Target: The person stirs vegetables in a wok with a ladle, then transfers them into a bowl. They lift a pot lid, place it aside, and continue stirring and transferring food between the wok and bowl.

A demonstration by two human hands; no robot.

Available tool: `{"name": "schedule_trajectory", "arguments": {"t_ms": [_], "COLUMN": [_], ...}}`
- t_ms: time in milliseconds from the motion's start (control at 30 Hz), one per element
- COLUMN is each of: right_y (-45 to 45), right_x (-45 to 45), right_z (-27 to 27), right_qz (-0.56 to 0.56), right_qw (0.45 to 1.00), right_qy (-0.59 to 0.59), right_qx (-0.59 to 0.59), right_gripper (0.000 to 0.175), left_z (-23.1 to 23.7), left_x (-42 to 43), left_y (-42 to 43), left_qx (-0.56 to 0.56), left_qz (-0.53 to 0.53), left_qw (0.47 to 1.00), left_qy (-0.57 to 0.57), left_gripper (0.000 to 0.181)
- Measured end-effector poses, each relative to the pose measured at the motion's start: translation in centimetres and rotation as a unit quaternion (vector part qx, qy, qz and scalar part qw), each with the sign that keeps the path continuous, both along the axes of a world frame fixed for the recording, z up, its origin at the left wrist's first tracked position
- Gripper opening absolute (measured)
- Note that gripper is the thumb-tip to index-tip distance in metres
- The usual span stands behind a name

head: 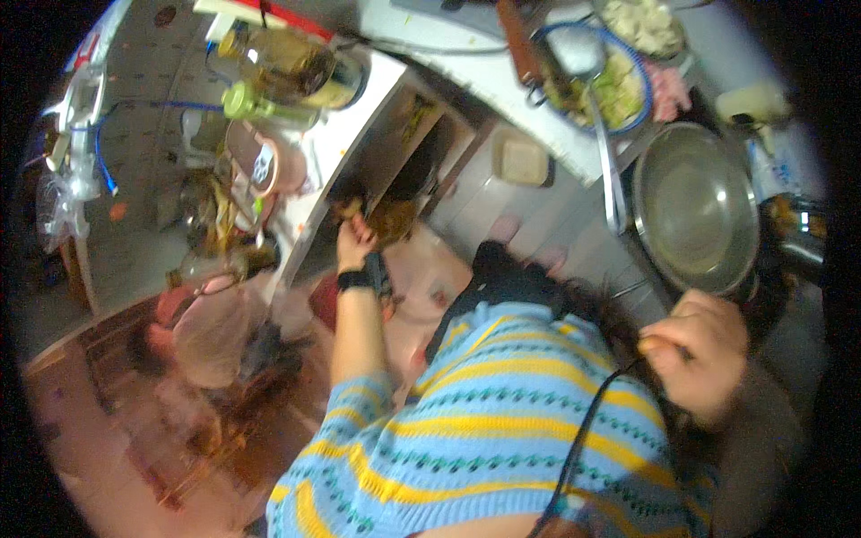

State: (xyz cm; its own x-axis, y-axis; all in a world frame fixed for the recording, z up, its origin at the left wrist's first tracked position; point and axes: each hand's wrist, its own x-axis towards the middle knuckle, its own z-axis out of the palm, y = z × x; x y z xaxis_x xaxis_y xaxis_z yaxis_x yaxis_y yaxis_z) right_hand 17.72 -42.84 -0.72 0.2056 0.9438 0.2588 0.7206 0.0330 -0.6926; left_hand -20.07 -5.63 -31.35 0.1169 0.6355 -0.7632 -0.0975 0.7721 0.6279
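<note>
My left hand [356, 241], with a black band on the wrist, reaches down beside the open shelf unit [377, 151]. Its fingers are curled near a small brownish item [348, 207], and blur hides whether they hold it. On the other side, my right hand [703, 356] is raised near the lower rim of a wide metal pan [696, 208]. Its fingers are bent, and a black cord [585, 430] runs up to them. Whether they grip the cord is unclear. The pan has a shiny, pale inside that looks like liquid.
A blue-rimmed dish [632, 111] of chopped green food carries a metal spatula [605, 161]. Nearby are a wooden handle [519, 44] and a bowl of white pieces [642, 27]. Oil bottles [296, 60] crowd the left counter. A pale tub [521, 158] sits on the tiled floor.
</note>
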Motion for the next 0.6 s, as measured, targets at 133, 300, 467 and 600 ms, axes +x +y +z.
{"name": "schedule_trajectory", "arguments": {"t_ms": [133,300,467,600], "right_y": [0.6,3.0,8.0,14.1], "right_x": [0.6,1.0,0.1,-0.6], "right_z": [0.1,-0.8,-1.0,-1.1], "right_qz": [-0.012,0.010,0.019,-0.031], "right_qw": [0.997,0.997,0.983,0.961], "right_qy": [0.076,0.074,0.176,0.272], "right_qx": [0.024,0.005,-0.053,-0.026], "right_gripper": [0.015,0.017,0.017,0.032], "left_z": [8.2,19.9,27.1,27.8], "left_x": [2.2,8.1,13.7,20.0], "left_y": [-6.8,-16.4,-16.7,-14.3], "left_qx": [-0.037,0.087,0.274,0.387], "left_qz": [0.039,-0.064,-0.253,-0.374], "left_qw": [0.996,0.994,0.927,0.842], "left_qy": [-0.070,0.032,0.047,-0.028], "left_gripper": [0.021,0.022,0.024,0.025]}}
